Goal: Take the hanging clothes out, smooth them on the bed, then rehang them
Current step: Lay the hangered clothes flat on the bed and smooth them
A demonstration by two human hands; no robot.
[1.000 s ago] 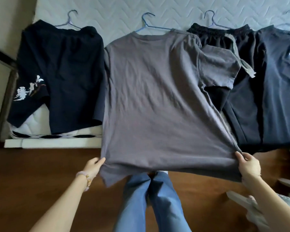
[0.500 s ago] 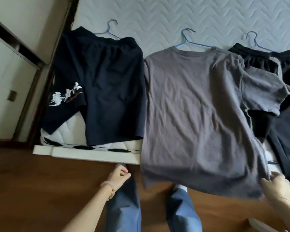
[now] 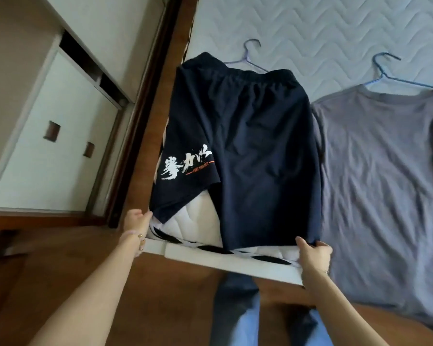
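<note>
Quilted white mattress (image 3: 335, 33) fills my view, with navy shorts (image 3: 248, 151) lying flat on a hanger (image 3: 250, 59) near its left edge. My right hand (image 3: 314, 253) pinches one leg hem; my left hand (image 3: 136, 221) touches the other, grip unclear. Beside them, a grey T-shirt (image 3: 385, 183) runs off frame.

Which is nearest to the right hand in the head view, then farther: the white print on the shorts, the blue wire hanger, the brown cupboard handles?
From the right hand:
1. White print, on the shorts' left leg.
2. Brown cupboard handles, far left.
3. Blue wire hanger, top right on the bed.
</note>
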